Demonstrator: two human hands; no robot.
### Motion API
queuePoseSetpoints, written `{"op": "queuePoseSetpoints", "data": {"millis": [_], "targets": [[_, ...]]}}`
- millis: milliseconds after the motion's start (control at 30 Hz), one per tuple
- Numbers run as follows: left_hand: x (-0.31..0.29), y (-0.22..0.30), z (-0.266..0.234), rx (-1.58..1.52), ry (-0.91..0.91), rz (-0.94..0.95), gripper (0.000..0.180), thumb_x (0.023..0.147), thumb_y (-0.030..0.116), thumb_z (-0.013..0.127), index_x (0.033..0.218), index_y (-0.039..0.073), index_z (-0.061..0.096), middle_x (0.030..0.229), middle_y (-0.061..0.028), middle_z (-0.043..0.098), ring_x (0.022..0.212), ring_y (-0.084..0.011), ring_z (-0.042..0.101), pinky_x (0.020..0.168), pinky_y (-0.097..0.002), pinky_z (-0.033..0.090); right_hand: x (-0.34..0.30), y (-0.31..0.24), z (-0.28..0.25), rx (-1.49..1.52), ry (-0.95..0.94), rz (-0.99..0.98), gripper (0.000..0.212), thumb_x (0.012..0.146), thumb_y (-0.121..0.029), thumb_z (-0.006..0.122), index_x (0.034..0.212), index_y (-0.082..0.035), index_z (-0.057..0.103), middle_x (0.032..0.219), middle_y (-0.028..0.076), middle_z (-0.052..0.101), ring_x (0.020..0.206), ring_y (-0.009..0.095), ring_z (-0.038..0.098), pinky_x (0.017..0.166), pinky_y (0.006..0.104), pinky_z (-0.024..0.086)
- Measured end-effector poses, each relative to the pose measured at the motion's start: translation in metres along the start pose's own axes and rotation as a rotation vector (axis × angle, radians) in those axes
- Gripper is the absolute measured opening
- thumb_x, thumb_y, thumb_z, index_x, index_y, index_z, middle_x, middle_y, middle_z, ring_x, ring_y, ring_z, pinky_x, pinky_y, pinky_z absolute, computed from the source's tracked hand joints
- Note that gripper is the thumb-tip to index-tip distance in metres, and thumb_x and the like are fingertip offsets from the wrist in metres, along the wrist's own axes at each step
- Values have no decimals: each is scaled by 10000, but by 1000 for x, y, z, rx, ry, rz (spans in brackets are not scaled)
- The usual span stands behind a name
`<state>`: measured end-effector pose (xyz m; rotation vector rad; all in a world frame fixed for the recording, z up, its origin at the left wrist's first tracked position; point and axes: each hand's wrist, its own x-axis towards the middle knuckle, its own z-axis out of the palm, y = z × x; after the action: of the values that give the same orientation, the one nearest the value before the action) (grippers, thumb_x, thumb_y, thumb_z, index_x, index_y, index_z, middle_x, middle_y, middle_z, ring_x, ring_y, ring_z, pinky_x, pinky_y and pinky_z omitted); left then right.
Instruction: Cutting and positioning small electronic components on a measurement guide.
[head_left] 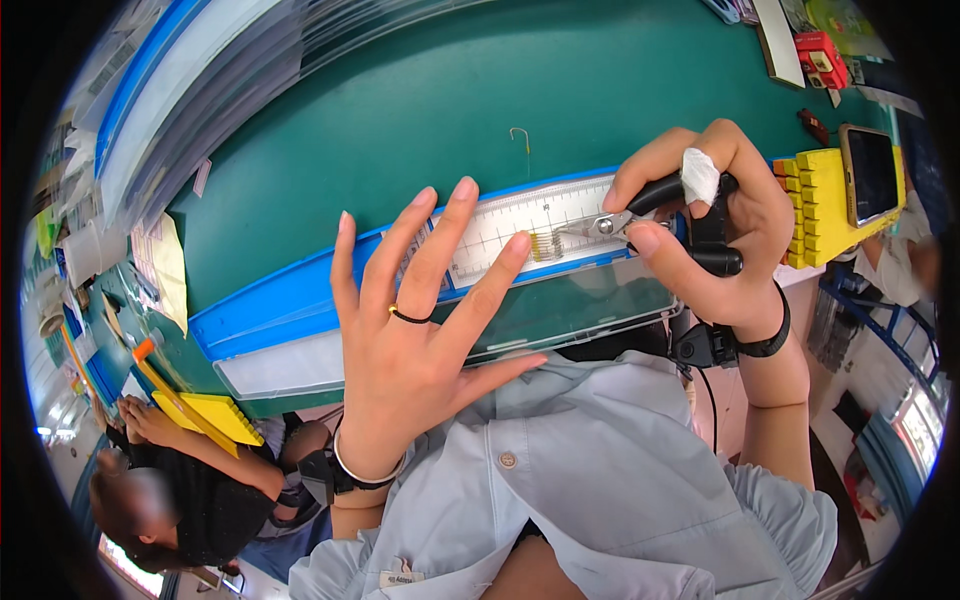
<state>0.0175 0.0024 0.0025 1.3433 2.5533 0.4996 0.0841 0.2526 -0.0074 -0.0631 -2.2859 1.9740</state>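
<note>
My left hand [415, 325] is spread open, fingers apart, with its fingertips resting on a white ruled strip [520, 215] along the blue front edge of the green bench [420, 100]. It wears a thin black ring and a wristband. My right hand [715, 235], with a white bandage on one finger, grips black-handled cutting pliers [640, 222]. The metal jaws point left at a small row of thin wire pieces [545, 245] lying on the strip, just right of my left index fingertip.
A clear plastic lid or tray [570, 310] lies below the strip. A yellow slotted block [815, 205] with a phone [872, 175] on it sits at the right. A bent wire [520, 138] lies on the bench. Another person [170, 490] sits lower left by a yellow block [215, 415].
</note>
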Motion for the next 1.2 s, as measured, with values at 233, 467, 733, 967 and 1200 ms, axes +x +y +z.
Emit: {"op": "queuePoseSetpoints", "data": {"millis": [233,467,733,967,1200], "targets": [[1,0,1,7,14,8,789,579,567,825,1279,230,688,1486,-156,484,1359,-357,441,1156,-600,210,1,-2,-1,-99,-40,4,340,827,-23,714,882,-95,386,967,194,694,833,123,611,792,245,500],[8,3,1,-368,237,-38,657,709,478,825,1202,84,642,1401,-188,536,1291,-377,495,1120,-520,296,-2,2,-3,-15,-27,-81,375,838,-58,728,903,-87,359,982,198,675,795,109,610,732,224,522],[56,19,2,-169,239,-229,204,816,106,753,952,0,645,944,-94,637,929,-258,558,820,-338,434,-17,5,-23,26,186,-14,339,863,-60,708,928,-70,375,966,164,676,729,72,584,629,192,508],[64,27,11,-244,405,-148,78,802,32,744,824,-4,679,843,-78,664,842,-231,589,762,-317,449,-18,9,-28,100,246,2,348,878,-123,715,927,-69,374,952,176,677,648,70,574,551,183,494],[63,40,20,-366,427,-104,84,778,-11,765,840,12,714,831,-67,686,803,-204,598,736,-296,458,-19,12,-33,95,203,2,423,890,-259,732,924,-73,353,953,205,664,620,93,584,515,183,491]]}}
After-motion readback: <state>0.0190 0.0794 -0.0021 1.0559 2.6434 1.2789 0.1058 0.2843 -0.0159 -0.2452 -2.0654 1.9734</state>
